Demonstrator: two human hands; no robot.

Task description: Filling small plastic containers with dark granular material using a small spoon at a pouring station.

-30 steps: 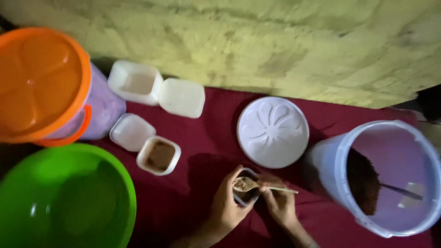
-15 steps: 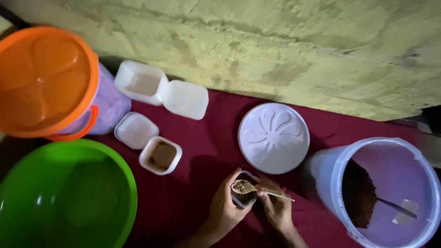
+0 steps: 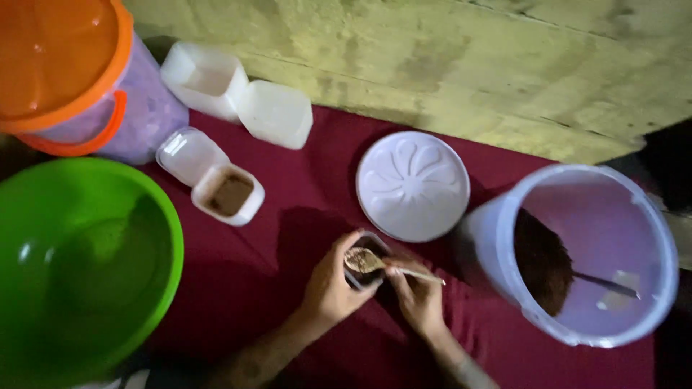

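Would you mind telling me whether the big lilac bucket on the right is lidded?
Open: the lilac bucket shows brown powder inside; a white round lid lies beside it.

The round white lid (image 3: 412,184) lies flat on the dark red cloth (image 3: 288,238), and serves as landmark. Right of the lid stands an open lilac bucket (image 3: 652,216) holding brown powder (image 3: 540,263) and a scoop (image 3: 613,287). Left of the lid sits a small white tub (image 3: 228,194) of brown powder, touching a loose lid (image 3: 184,153). Up-left of the lid are 2 more white tubs (image 3: 238,97). Far left stand an orange-lidded bucket (image 3: 65,65) and a green basin (image 3: 79,259). Behind the lid rises a yellowish wall (image 3: 432,50).
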